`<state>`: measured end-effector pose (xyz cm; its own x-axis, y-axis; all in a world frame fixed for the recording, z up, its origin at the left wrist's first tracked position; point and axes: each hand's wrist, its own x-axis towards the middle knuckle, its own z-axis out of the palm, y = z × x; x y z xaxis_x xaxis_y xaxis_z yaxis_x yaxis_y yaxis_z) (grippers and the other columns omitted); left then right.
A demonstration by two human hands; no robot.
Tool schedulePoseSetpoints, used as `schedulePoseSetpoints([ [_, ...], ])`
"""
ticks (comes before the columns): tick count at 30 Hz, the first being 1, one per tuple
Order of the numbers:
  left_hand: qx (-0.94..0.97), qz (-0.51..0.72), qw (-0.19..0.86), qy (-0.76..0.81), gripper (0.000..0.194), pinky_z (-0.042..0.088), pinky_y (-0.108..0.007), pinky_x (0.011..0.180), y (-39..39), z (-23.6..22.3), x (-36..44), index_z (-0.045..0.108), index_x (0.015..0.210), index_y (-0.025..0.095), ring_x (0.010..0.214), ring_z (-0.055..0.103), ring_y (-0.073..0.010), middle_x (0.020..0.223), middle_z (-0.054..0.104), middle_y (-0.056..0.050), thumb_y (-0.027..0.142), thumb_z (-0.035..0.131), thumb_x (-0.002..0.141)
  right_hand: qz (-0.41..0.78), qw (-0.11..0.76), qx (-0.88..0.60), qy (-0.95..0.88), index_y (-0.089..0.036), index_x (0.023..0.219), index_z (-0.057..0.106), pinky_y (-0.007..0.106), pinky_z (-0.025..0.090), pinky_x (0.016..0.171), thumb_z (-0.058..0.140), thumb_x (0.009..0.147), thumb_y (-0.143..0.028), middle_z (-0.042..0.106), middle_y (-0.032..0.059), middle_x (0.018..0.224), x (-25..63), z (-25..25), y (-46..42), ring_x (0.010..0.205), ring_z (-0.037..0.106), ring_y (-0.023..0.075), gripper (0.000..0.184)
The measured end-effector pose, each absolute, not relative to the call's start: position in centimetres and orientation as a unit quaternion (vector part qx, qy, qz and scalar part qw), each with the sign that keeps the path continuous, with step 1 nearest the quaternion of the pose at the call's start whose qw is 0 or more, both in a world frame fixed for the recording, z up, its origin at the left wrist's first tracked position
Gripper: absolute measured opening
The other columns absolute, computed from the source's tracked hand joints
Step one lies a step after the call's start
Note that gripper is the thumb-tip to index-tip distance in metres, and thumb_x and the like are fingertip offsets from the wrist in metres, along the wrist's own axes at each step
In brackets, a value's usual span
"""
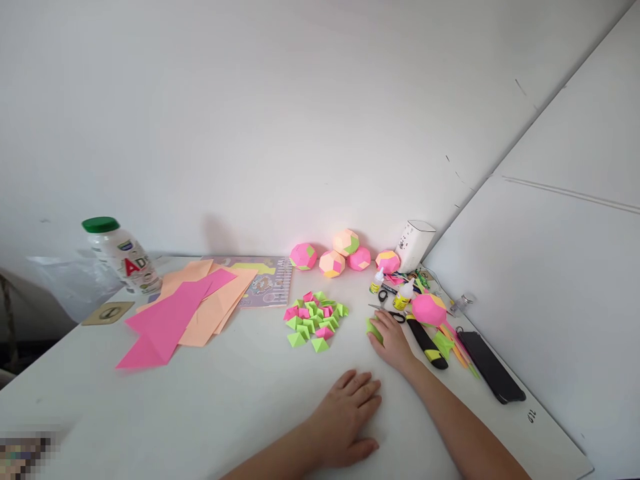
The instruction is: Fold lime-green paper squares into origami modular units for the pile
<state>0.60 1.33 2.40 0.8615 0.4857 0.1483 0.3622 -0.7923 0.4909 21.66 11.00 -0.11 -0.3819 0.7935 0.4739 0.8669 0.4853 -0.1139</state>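
Note:
My left hand (347, 415) lies palm down on the white table, its fingers stretched and thumb apart, holding nothing. Further forward, my right hand (393, 340) has its fingers curled over a green paper piece (373, 330), which is partly hidden under them. To the left of that hand is a heap of small folded paper pieces (313, 317) in green and pink. A pair of scissors (397, 317) lies just beyond my right fingertips, beside two small glue bottles (403, 297). A black and yellow utility knife (427, 343) rests right of my right wrist.
Several faceted paper balls (332, 264) stand along the wall. Pink paper (175, 310) and peach sheets (197, 330) overlap a notebook (270, 283) on the left, near a white bottle with a green cap (125, 257). A black phone-like slab (490, 367) lies at the right edge.

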Motion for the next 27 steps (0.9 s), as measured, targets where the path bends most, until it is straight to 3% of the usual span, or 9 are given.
schedulePoseSetpoints([
  [4, 0.938, 0.130, 0.229, 0.227, 0.060, 0.015, -0.050, 0.108, 1.4, 2.6, 0.5, 0.035, 0.133, 0.019, 0.132, 0.024, -0.0301, 0.144, 0.031, -0.009, 0.053, 0.037, 0.083, -0.099, 0.257, -0.459, -0.844, -0.015, 0.103, 0.062, 0.051, 0.029, 0.101, 0.050, 0.079, -0.018, 0.050, 0.0138, 0.123, 21.1, 0.9, 10.9, 0.122, 0.035, 0.0299, 0.027],
  [6, 0.938, 0.127, 0.227, 0.228, 0.060, 0.015, -0.050, 0.108, 1.4, 2.7, 0.5, 0.036, 0.132, 0.020, 0.132, 0.025, -0.0300, 0.144, 0.031, -0.009, 0.053, 0.037, 0.083, -0.083, 0.241, -0.418, -0.872, -0.016, 0.105, 0.061, 0.047, 0.032, 0.101, 0.048, 0.078, -0.012, 0.051, 0.0129, 0.123, 20.3, 1.6, 11.5, 0.121, 0.037, 0.0272, 0.030],
  [11, 0.938, 0.125, 0.227, 0.230, 0.060, 0.016, -0.050, 0.107, 1.3, 2.7, 0.6, 0.036, 0.133, 0.021, 0.131, 0.026, -0.0303, 0.143, 0.033, -0.009, 0.053, 0.038, 0.082, -0.032, 0.189, -0.382, -0.904, -0.014, 0.123, 0.050, 0.043, 0.034, 0.100, 0.047, 0.069, -0.001, 0.036, 0.0146, 0.136, 16.5, 2.9, 15.1, 0.124, 0.035, 0.0268, 0.055],
  [13, 0.937, 0.127, 0.230, 0.230, 0.060, 0.016, -0.051, 0.107, 1.3, 2.6, 0.6, 0.035, 0.133, 0.021, 0.131, 0.026, -0.0304, 0.143, 0.032, -0.009, 0.053, 0.039, 0.083, 0.020, 0.146, -0.362, -0.920, -0.014, 0.122, 0.051, 0.040, 0.040, 0.095, 0.048, 0.066, 0.000, 0.044, 0.0149, 0.130, 15.2, 2.7, 16.4, 0.117, 0.044, 0.0258, 0.057],
  [15, 0.936, 0.129, 0.234, 0.228, 0.060, 0.015, -0.051, 0.108, 1.3, 2.6, 0.6, 0.035, 0.133, 0.021, 0.131, 0.025, -0.0300, 0.144, 0.032, -0.009, 0.052, 0.039, 0.082, 0.054, 0.129, -0.360, -0.922, -0.012, 0.112, 0.059, 0.040, 0.042, 0.093, 0.049, 0.065, 0.000, 0.054, 0.0152, 0.118, 14.4, 2.2, 17.1, 0.111, 0.049, 0.0260, 0.049],
  [20, 0.932, 0.136, 0.249, 0.225, 0.060, 0.015, -0.051, 0.107, 1.4, 2.5, 0.5, 0.035, 0.132, 0.021, 0.131, 0.025, -0.0308, 0.143, 0.032, -0.009, 0.052, 0.042, 0.081, 0.138, 0.216, -0.374, -0.891, -0.014, 0.115, 0.057, 0.040, 0.039, 0.098, 0.042, 0.068, 0.003, 0.055, 0.0131, 0.122, 15.4, 0.8, 16.2, 0.115, 0.048, 0.0221, 0.052],
  [23, 0.921, 0.164, 0.276, 0.221, 0.054, 0.015, -0.052, 0.107, 1.6, 2.1, 0.5, 0.043, 0.126, 0.022, 0.130, 0.028, -0.0306, 0.140, 0.038, -0.009, 0.046, 0.050, 0.078, 0.232, 0.287, -0.390, -0.844, -0.017, 0.110, 0.061, 0.040, 0.039, 0.098, 0.048, 0.073, -0.005, 0.058, 0.0112, 0.119, 16.7, 1.4, 14.9, 0.111, 0.053, 0.0215, 0.041],
  [27, 0.817, 0.308, 0.394, 0.286, 0.032, 0.035, -0.044, 0.100, 2.2, 1.2, 0.9, 0.055, 0.108, 0.021, 0.112, 0.049, -0.0249, 0.117, 0.056, -0.010, 0.031, 0.052, 0.078, 0.395, 0.389, -0.412, -0.723, -0.019, 0.108, 0.060, 0.042, 0.041, 0.094, 0.057, 0.079, -0.020, 0.062, 0.0104, 0.111, 17.7, 3.7, 12.3, 0.107, 0.056, 0.0226, 0.029],
])
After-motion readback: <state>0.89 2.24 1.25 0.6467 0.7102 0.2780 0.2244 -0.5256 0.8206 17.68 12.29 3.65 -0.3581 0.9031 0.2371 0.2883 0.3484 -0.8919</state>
